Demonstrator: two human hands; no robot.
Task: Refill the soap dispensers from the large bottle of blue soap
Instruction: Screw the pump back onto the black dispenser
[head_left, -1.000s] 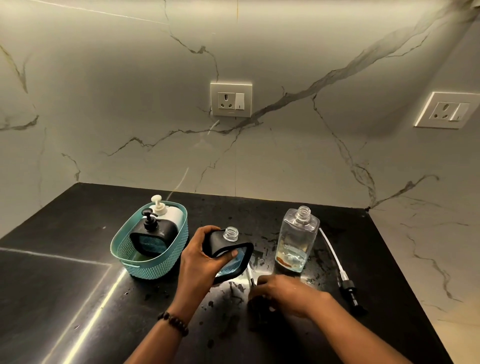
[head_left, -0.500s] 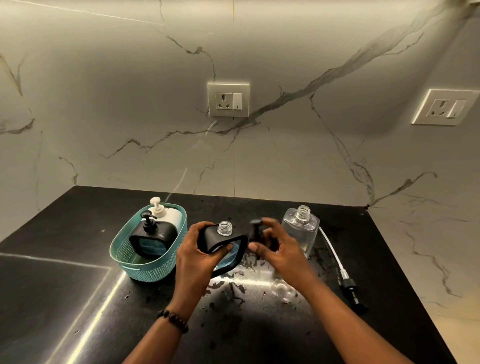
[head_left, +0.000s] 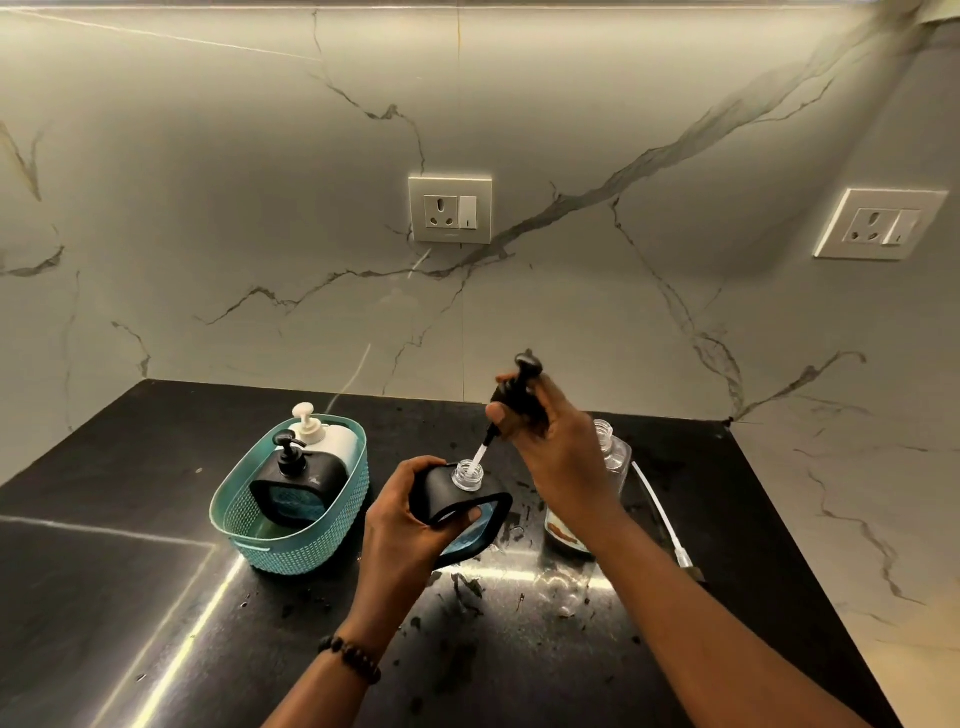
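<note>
Over the counter's (head_left: 130, 597) open middle, my left hand (head_left: 402, 525) gripped the dispenser (head_left: 447, 499); my right hand (head_left: 550, 441) pinched its pump (head_left: 519, 387), tube entering the neck. No readable labels.

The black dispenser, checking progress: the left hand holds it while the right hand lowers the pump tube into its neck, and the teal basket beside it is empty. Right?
Not quite. The head view shows the teal basket holds two dispensers, one black, one white. The rest stands: left hand holds the black dispenser, right hand lowers the pump tube.
</note>
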